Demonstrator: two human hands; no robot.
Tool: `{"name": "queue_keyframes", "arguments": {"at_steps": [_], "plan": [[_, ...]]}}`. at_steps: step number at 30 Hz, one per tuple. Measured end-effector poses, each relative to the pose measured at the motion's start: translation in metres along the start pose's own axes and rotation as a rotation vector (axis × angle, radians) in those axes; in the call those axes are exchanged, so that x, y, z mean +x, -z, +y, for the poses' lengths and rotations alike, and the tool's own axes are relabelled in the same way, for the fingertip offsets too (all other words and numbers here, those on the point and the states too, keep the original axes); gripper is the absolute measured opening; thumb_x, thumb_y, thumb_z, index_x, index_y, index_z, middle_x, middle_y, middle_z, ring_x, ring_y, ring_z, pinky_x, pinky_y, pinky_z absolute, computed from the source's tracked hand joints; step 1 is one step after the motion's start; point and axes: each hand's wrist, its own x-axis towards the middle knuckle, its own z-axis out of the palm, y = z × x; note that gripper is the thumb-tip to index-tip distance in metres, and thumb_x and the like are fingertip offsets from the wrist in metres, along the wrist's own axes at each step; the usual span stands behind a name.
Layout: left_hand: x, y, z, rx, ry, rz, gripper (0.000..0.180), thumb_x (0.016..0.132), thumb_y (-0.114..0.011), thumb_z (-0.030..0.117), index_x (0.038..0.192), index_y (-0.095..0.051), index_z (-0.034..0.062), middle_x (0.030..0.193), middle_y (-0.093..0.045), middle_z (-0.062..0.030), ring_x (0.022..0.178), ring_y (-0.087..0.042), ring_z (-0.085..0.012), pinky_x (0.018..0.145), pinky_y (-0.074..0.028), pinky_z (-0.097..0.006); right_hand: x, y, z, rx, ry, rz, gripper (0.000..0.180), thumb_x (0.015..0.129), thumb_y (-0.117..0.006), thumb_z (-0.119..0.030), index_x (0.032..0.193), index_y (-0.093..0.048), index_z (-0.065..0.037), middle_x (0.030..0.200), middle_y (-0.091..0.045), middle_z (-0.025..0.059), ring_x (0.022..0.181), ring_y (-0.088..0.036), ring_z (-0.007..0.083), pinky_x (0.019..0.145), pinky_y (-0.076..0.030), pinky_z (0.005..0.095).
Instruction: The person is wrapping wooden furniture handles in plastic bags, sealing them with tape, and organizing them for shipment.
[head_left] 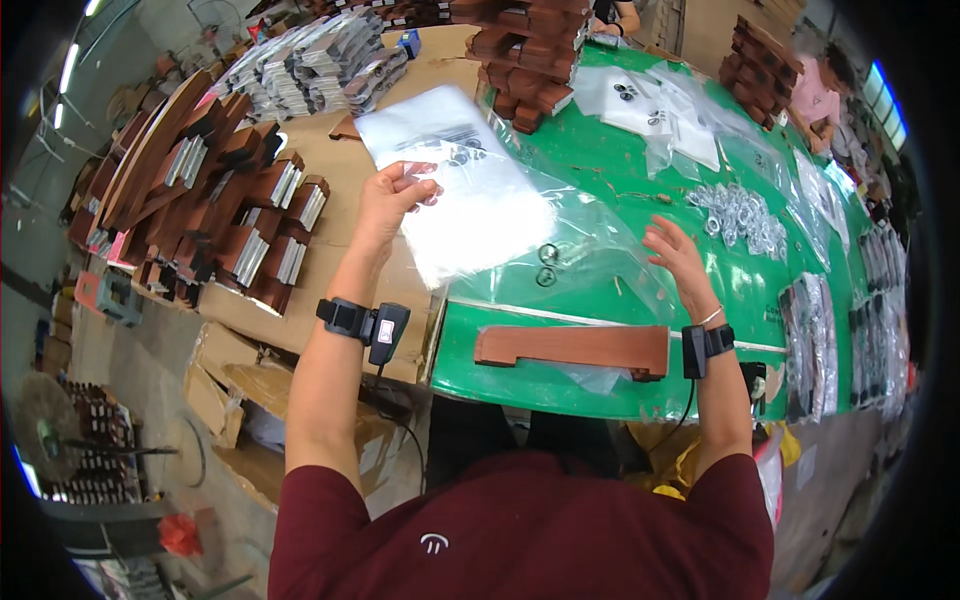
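Observation:
A large clear plastic bag [590, 235] with dark round printed marks lies across the green tabletop. It overlaps a stack of clear plastic bags [470, 215]. Over that stack, my left hand [397, 200] is closed, its fingers curled in a pinch on the clear plastic. My right hand [680, 258] hovers by the bag's right end, fingers bent and apart, with nothing plainly gripped. Nearer to me, a reddish-brown wooden piece [572, 347] with notched ends lies lengthwise along the table's front edge, some clear plastic under it.
Brown wooden pieces [225, 210] are piled at left, with wrapped ones [310, 65] behind. A tall wooden stack [525, 60] stands at the back. Small clear packets [740, 220] and silvery wrapped packs [810, 345] lie at right. A person [820, 95] works at far right. An open carton [240, 390] sits below.

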Motion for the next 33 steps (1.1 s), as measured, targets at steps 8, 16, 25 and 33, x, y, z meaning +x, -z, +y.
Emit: {"name": "queue_keyframes", "arguments": {"at_steps": [8,16,25,33], "plan": [[-0.016,-0.042,0.01,0.038,0.038,0.021,0.039,0.077,-0.088,0.016,0.11,-0.068,0.0059,0.072,-0.056,0.0066,0.068,-0.05,-0.0056,0.062,-0.037,-0.023,-0.022,-0.094,-0.047,-0.037,0.327,-0.277,0.038,0.091,-0.077,-0.021,0.121,-0.064,-0.002,0.099,-0.072,0.0066,0.088,-0.069,0.015,0.077,-0.055,0.0287],[-0.072,-0.099,0.063,-0.148,0.08,0.042,0.05,0.081,-0.088,0.015,0.122,-0.064,0.0019,0.076,-0.061,0.0038,0.069,-0.055,-0.0053,0.059,-0.041,-0.022,-0.043,-0.181,-0.075,0.354,0.354,-0.434,0.018,0.096,-0.071,-0.016,0.106,-0.064,-0.003,0.095,-0.073,0.007,0.089,-0.071,0.0154,0.079,-0.056,0.0278],[-0.067,-0.029,-0.006,0.573,-0.093,0.236,0.033,0.093,-0.074,0.02,0.123,-0.068,0.0051,0.084,-0.07,-0.0037,0.073,-0.065,-0.0134,0.066,-0.051,-0.027,-0.068,-0.166,-0.088,0.895,0.217,-0.499,0.016,0.098,-0.06,-0.008,0.113,-0.056,-0.004,0.098,-0.067,0.0043,0.085,-0.066,0.0128,0.087,-0.056,0.0294],[-0.114,-0.098,0.034,-0.409,0.166,-0.103,0.056,0.092,-0.073,0.009,0.143,-0.052,0.0033,0.115,-0.069,-0.0102,0.099,-0.066,-0.0159,0.083,-0.055,-0.03,-0.068,-0.178,-0.078,0.352,0.512,-0.201,0.013,0.091,-0.069,-0.007,0.104,-0.067,-0.003,0.091,-0.064,-0.0025,0.084,-0.056,0.0032,0.069,-0.047,0.0212]]}}
